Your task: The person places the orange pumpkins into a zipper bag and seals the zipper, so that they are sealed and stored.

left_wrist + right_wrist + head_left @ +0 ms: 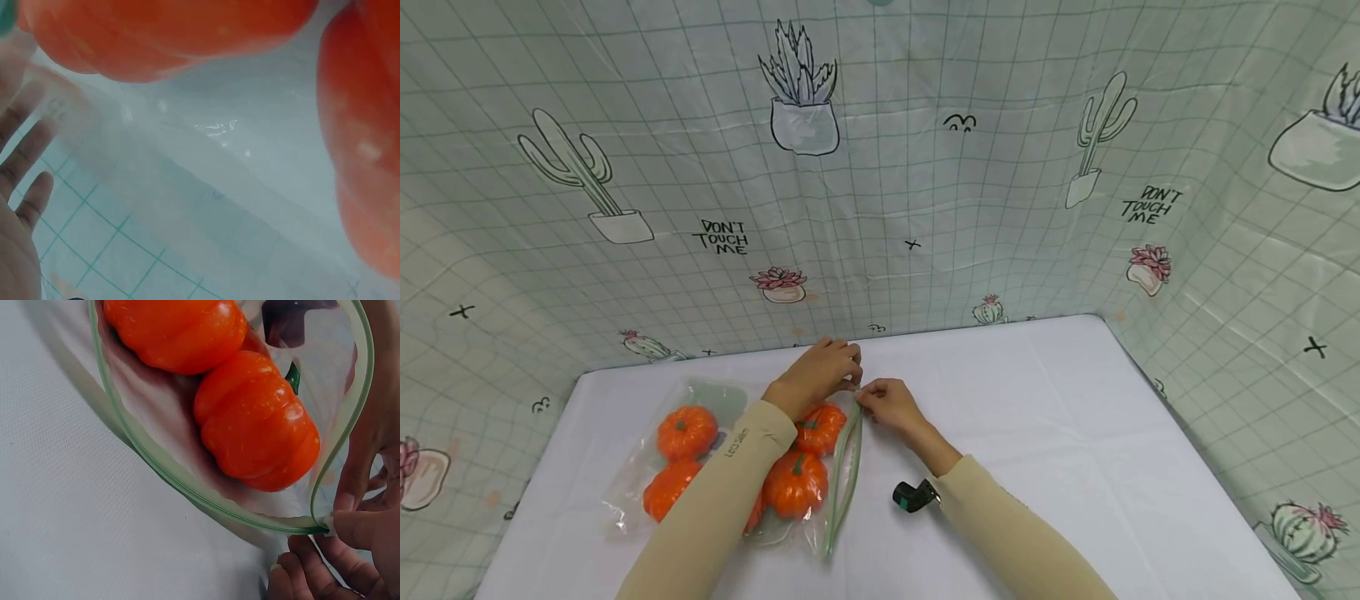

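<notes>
A clear zip bag (pixel 848 467) with a green-edged mouth lies on the table, holding several orange toy pumpkins (pixel 796 485) with green stems. Reaching across the bag, my left hand (pixel 823 372) grips the far corner of its mouth, the thumb right at the edge in the right wrist view. From the other side, my right hand (pixel 891 406) pinches the small white slider (pixel 329 525) at the end of the green zip strip (pixel 187 497). The mouth gapes along most of its length. Through plastic, the left wrist view shows pumpkins (pixel 169 37) close up.
A white cloth covers the table (pixel 1037 442). Behind it and along the sides hangs a grid-patterned curtain (pixel 880 192) with cactus drawings. A black device (pixel 913 497) sits at my right wrist, beside the sleeve cuff.
</notes>
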A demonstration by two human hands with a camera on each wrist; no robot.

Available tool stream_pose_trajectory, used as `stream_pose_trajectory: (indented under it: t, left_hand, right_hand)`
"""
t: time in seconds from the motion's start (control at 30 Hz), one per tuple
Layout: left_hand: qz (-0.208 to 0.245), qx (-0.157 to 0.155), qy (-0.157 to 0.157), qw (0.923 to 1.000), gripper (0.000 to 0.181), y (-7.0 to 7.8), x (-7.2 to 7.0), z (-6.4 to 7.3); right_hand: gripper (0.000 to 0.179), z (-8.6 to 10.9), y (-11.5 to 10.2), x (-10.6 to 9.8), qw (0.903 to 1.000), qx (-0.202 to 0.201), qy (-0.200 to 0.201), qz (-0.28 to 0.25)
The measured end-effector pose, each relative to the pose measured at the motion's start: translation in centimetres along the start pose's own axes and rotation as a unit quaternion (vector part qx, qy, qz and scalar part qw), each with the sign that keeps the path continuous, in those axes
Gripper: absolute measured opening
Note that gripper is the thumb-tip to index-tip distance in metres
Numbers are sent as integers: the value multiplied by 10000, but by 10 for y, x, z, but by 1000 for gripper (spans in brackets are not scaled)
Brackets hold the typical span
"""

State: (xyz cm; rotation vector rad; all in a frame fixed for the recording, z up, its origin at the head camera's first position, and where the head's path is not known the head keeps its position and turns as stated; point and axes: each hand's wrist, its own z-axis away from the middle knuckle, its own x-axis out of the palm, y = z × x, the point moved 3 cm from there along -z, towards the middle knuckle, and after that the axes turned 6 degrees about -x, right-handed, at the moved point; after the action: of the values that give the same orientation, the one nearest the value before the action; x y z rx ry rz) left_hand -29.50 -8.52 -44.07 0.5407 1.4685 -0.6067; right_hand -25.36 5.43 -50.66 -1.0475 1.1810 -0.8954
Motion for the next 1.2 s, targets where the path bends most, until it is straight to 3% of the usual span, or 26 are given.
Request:
stream_pose_trajectory:
  t: [0.27,0.53,0.77,1.2]
  left_hand:
    - [-226,283,285,9989,8,2,-3,2]
    - [-264,322,395,9984,9,0,-4,2]
    - [-451,432,726,9954,8,-5,-5,6]
    - [-352,325,758,9960,10,-10,-6,7]
  right_hand:
    - [19,0,-1,0,9998,-165,33,124]
    - [20,0,-2,1,9997,-174,16,171]
    - [19,1,-2,2,9998,-191,-73,78]
    - [19,5,-2,5,9993,-199,-201,225]
